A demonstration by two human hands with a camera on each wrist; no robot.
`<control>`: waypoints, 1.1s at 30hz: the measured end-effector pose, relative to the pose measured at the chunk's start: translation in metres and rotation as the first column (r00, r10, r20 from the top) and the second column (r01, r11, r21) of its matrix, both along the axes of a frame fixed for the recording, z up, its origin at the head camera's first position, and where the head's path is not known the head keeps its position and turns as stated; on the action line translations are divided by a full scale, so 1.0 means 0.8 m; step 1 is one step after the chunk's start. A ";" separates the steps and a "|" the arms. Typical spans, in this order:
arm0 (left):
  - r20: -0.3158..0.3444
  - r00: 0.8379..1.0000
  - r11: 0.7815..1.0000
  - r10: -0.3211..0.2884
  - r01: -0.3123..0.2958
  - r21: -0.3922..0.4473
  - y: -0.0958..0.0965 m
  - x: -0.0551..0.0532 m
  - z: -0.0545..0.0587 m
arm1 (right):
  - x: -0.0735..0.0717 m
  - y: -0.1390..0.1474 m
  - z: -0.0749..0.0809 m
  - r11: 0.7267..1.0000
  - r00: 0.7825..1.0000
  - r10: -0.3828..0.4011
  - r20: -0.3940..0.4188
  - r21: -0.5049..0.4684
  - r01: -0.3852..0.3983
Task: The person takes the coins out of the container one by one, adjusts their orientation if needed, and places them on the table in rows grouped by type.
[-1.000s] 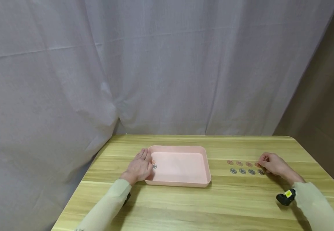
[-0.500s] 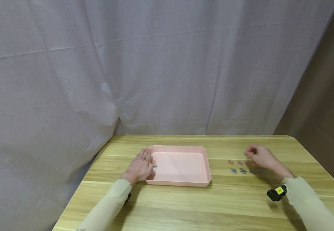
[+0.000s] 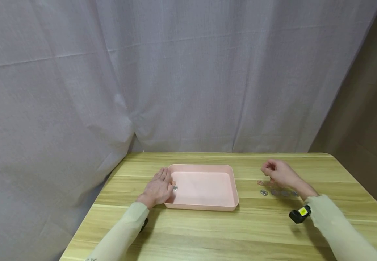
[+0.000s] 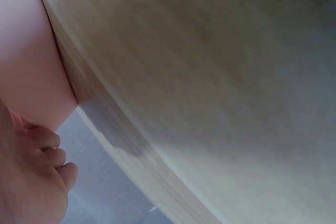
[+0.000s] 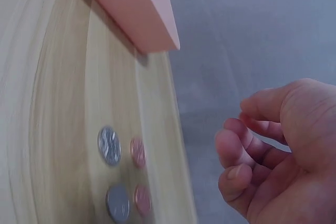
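A shallow pink tray (image 3: 204,186) stands on the table, with one copper-coloured coin (image 3: 174,183) and one silver coin (image 3: 175,188) at its left end. My left hand (image 3: 156,188) holds the tray's left wall, thumb over the rim; in the left wrist view its bent fingers (image 4: 55,157) lie against the pink side. Raised over the coin rows, my right hand (image 3: 283,174) pinches what looks like a copper-coloured coin (image 5: 247,119) between thumb and index finger, mostly hidden. Below it lie copper coins (image 3: 260,183) in a back row and silver coins (image 3: 264,192) in front.
The wooden table (image 3: 201,232) ends at a grey curtain (image 3: 188,90) behind. Between the tray's right wall and the coin rows is a stretch of bare wood. A brown panel (image 3: 367,137) stands to the right.
My right hand has lifted from the right end of the copper row and travelled left above the coins. My left hand and the tray have stayed in place.
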State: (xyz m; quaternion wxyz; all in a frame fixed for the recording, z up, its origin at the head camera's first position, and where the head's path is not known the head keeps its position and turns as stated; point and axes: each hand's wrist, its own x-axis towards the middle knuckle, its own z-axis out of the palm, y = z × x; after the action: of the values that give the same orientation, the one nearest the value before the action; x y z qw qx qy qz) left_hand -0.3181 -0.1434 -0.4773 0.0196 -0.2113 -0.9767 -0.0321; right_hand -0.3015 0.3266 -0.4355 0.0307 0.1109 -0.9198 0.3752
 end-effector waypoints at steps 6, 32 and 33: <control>-0.011 1.000 1.000 -0.009 0.009 -0.002 -0.001 0.001 0.000 | -0.003 -0.032 0.007 0.999 0.999 0.039 0.003 -0.038 -0.039; -0.027 1.000 1.000 -0.013 0.013 0.012 0.000 0.005 -0.002 | -0.004 -0.166 -0.009 0.961 0.972 0.233 0.018 -0.158 -0.228; -0.025 1.000 1.000 -0.017 0.018 0.016 0.001 0.004 -0.001 | -0.004 -0.170 -0.010 0.959 0.972 0.235 0.016 -0.169 -0.229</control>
State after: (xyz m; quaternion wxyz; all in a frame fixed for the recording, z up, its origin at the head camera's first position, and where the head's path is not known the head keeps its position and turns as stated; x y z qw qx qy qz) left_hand -0.3150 -0.1428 -0.4781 0.0333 -0.2201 -0.9742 -0.0376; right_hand -0.3044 0.1907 -0.4436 -0.0208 0.2083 -0.8665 0.4532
